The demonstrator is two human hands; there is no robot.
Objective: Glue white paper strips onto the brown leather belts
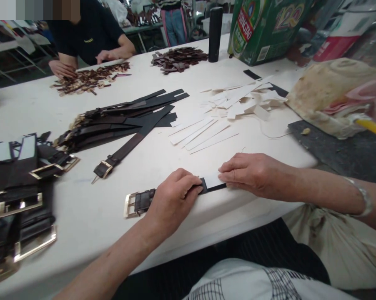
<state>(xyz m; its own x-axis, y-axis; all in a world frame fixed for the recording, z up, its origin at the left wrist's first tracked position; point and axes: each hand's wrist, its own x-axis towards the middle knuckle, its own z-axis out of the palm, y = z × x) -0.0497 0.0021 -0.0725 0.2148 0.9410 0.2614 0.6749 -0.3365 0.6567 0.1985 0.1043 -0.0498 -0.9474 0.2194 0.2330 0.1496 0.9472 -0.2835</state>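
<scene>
My left hand (172, 200) presses down on a dark leather belt (146, 200) lying at the table's near edge, with its gold rectangular buckle (132, 205) out to the left. My right hand (253, 175) has its fingertips on a white paper strip (213, 181) laid on the belt's far end. The part of the belt under my left hand is hidden. Nearby on the white table (72, 196) lie a loose buckled belt (122, 148) and a heap of dark belts (113, 125).
Stacked buckled belts (16, 179) fill the table's left side, and white paper strips (206, 131) lie ahead. A co-worker's hands (63, 68) rest beside brown leather scraps (91, 78). Further back stand a black bottle (215, 33) and a green Tsingtao carton (256, 29).
</scene>
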